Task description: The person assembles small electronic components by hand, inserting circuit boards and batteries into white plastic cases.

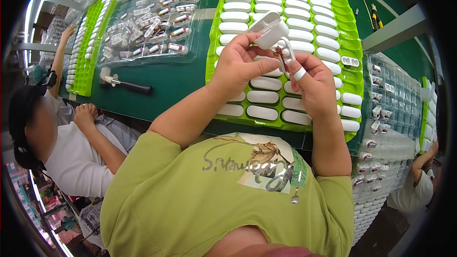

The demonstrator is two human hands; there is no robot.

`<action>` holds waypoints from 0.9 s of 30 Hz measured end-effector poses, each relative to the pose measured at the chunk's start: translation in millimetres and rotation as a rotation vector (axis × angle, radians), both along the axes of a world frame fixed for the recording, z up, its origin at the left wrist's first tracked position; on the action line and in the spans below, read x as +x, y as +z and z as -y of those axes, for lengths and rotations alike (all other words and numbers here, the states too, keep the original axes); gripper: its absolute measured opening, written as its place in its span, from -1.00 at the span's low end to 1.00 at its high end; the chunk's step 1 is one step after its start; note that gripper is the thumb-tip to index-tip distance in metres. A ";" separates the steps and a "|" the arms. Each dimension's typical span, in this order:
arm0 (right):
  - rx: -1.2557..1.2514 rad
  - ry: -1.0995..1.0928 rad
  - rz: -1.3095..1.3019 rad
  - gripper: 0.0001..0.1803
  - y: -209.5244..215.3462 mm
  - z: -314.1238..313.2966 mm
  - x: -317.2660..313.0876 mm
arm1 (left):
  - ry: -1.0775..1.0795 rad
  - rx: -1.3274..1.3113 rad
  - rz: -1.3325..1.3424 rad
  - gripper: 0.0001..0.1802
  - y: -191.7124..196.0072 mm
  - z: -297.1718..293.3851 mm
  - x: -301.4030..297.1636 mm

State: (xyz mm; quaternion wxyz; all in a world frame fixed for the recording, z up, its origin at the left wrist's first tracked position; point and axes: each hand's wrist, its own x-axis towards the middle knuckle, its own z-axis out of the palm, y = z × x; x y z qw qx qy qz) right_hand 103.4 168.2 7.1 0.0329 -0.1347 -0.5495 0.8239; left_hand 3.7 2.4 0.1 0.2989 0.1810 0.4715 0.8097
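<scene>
A white case (270, 31) is clamped in the left hand (238, 60), above a green tray (349, 15), between its side edges; beside it, the right hand (316, 83) pinches a small white part (287, 47). A hammer (128, 85) lies near the front edge of the tabletop (183, 77).

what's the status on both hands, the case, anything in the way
Left hand gripping case. Right hand pinching insert, outside case. Green tray below, no obstruction seen.

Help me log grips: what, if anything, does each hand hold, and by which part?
Left hand: white case, by its lower left side. Right hand: smaller white part, by its lower end.
</scene>
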 end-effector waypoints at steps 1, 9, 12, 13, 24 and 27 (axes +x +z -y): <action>0.000 -0.001 0.000 -0.73 1.2 3.8 0.1 | -0.019 -0.009 -0.061 -0.40 -2.2 0.2 1.3; 0.524 -0.001 -0.275 -0.44 6.8 6.9 3.7 | -0.081 -0.039 0.084 -0.34 1.1 3.8 -9.0; 0.619 0.074 -0.403 -0.30 5.6 2.1 2.5 | -0.175 -0.069 0.076 -0.38 3.7 6.5 -9.0; 0.662 0.132 -0.439 -0.24 4.6 1.2 2.6 | -0.182 -0.056 0.061 -0.40 4.5 7.2 -8.2; 0.202 -0.057 -0.445 -0.23 23.9 -23.2 14.5 | 0.016 -0.250 -0.251 -0.75 -1.2 9.4 -14.0; 0.190 -0.080 -0.479 -0.19 23.7 -27.8 8.2 | -0.048 -0.271 -0.475 -0.77 -3.3 13.3 -14.6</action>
